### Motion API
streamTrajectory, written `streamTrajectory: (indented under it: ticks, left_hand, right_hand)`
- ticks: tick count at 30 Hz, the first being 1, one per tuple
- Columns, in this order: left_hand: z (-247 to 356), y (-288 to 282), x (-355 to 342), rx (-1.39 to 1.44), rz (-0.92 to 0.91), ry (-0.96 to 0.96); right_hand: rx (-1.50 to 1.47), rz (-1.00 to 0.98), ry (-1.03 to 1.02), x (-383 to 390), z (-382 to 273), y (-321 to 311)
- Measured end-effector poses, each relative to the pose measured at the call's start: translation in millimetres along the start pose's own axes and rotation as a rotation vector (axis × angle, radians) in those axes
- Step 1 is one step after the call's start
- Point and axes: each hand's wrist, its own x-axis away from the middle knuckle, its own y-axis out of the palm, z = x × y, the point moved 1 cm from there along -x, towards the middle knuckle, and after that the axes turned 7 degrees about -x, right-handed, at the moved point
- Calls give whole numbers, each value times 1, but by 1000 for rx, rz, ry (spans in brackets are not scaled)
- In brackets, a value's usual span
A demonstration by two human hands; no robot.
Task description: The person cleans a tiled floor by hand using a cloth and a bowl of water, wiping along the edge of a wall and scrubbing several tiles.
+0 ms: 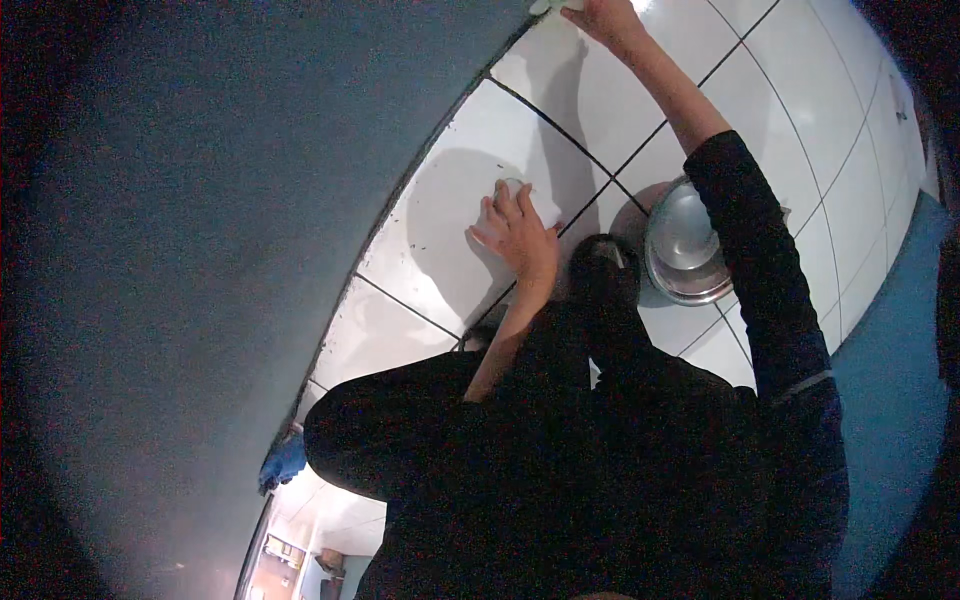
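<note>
My left hand (520, 236) rests on the white tiled floor (440, 215) with its fingers spread. Something pale and rounded (512, 187) shows by its fingertips, too indistinct to name. Far ahead, at the upper edge of the view, my right hand (606, 20) has its fingers closed on a pale cloth (548, 5), close to where the floor meets the wall. Only part of this cloth is in the picture. Small dark specks lie on the tile around my left hand.
A shiny metal bowl (690, 285) of what looks like water stands right of my dark shoe (603, 262), partly hidden by my right sleeve. The grey-blue wall (220, 250) runs along the left. Something blue and crumpled (283, 462) lies at its foot, beside my knee.
</note>
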Motion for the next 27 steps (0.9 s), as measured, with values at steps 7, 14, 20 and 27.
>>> streamTrajectory:
  ticks: [7,14,20,27]
  left_hand:
    - [-5,-1,-2,-45,-7,-36]
    - [-5,0,-3,-62,0,-51]
    - [-6,-5,-3,-77,-23,-58]
    - [-11,7,-3,-91,17,-56]
  right_hand:
    - [-6,-66,-50,4,-12,1]
    - [49,-87,-127,12,-11,12]
    - [54,-105,-144,16,-26,19]
    - [33,-30,-74,15,-26,14]
